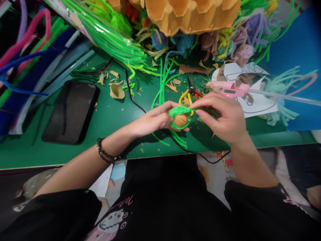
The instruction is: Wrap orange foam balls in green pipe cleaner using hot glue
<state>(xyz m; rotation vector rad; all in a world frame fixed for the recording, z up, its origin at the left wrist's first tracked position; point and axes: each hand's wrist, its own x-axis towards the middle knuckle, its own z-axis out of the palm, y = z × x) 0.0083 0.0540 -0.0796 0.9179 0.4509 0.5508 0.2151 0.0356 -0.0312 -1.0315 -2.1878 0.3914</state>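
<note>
Round brown piece (180,120): ringed by a fuzzy green strand (178,110), held above the worktop (120,132), near its front edge.
Left hand (159,117): fingers curled around the ringed piece, thumb at its side; too tight a squeeze could dent the piece.
Right hand (224,115): thumb and forefinger pinched together on the strand's end; a hard pull could drag the ring off-centre, a slack one could loosen it.
Pink glue gun (227,88): lies just beyond the right hand; if hot, which cannot be told, a backward drift of the knuckles risks a burn.
Cutters (191,90): lie close behind the work, handles towards the hands; they could snag the strand.
Black cord (135,103): passes beneath the left hand; a catch could tug things about.
</note>
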